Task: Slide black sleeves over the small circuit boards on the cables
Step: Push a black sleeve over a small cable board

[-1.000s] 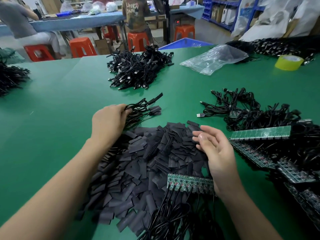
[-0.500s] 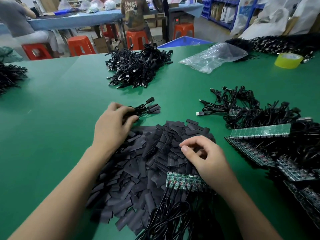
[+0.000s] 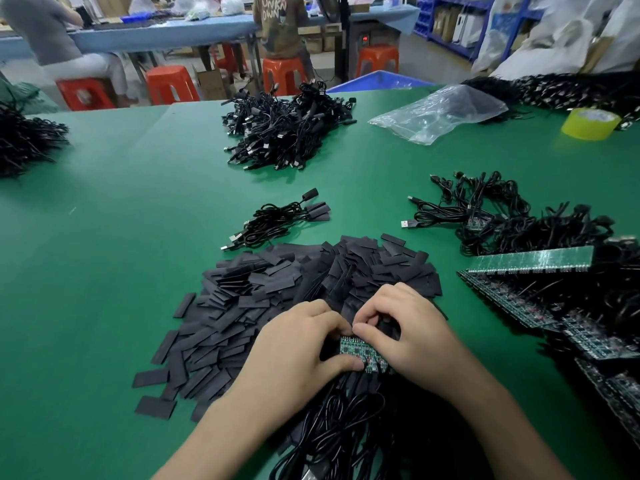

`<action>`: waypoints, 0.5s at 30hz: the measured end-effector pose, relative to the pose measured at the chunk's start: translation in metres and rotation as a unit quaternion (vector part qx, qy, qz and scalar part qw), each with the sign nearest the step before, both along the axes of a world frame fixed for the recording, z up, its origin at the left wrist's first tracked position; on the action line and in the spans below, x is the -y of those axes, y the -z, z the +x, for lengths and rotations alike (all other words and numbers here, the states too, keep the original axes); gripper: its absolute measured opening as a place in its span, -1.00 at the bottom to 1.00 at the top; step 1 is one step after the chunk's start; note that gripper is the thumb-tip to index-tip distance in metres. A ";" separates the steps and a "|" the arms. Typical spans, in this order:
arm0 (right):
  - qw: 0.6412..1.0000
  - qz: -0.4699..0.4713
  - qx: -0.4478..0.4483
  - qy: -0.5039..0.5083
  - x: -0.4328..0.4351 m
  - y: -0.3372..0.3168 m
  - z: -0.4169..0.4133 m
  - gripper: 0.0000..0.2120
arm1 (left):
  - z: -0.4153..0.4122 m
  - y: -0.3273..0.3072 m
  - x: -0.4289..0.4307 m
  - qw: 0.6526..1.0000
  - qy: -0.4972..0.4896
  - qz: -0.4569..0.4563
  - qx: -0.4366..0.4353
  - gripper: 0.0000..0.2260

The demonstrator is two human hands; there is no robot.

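- We see both hands meet low in the middle of the green table (image 3: 104, 237), at the near edge of a wide heap of flat black sleeves (image 3: 277, 299).
- Our left hand (image 3: 298, 351) is curled, its thumb pressed against the near edge of a green strip of small circuit boards (image 3: 360, 353), its fingers on the far side of the strip's left end.
- Our right hand (image 3: 405, 327) is curled narrow too, with thumb and forefinger pinched together just above the strip; something dark sits under those fingertips, but we cannot tell whether it is a sleeve.
- Black cables (image 3: 332, 427) run from the strip toward us in a loose tangle between our forearms.
- A small bundle of cables with sleeved ends (image 3: 277, 220) lies just beyond the sleeve heap, apart from both hands.
- A bigger pile of cables (image 3: 287, 129) sits farther off, near the far edge of the table.
- To the right, more green board strips (image 3: 533, 261) rest on and among another tangle of cables (image 3: 502, 216).
- A clear plastic bag (image 3: 440, 112) and a yellow roll of tape (image 3: 590, 123) lie at the far right.
- Beyond the table, orange stools (image 3: 169, 84) stand by a blue-topped bench (image 3: 156, 32).
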State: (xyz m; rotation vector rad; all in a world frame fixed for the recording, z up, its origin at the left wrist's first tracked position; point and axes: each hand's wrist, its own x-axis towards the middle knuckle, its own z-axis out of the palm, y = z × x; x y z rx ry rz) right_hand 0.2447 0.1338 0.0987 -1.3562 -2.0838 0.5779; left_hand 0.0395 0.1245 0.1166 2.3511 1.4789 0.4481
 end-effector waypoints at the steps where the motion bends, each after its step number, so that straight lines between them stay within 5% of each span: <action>1: 1.000 -0.006 -0.005 -0.005 0.001 -0.001 0.000 -0.92 | 0.001 0.000 0.001 1.000 -0.004 -0.011 0.026 -0.70; 5: 0.998 -0.038 -0.033 -0.024 0.003 -0.005 0.003 -0.91 | -0.003 0.001 0.002 0.976 -0.037 -0.084 0.197 -0.76; 9: 0.994 -0.057 -0.057 -0.075 0.005 -0.011 0.006 -0.91 | -0.008 0.002 0.004 0.908 -0.037 -0.213 0.360 -0.82; 15: 0.989 -0.102 -0.070 -0.086 0.006 -0.015 0.009 -0.92 | -0.008 0.005 0.007 0.874 -0.068 -0.259 0.406 -0.83</action>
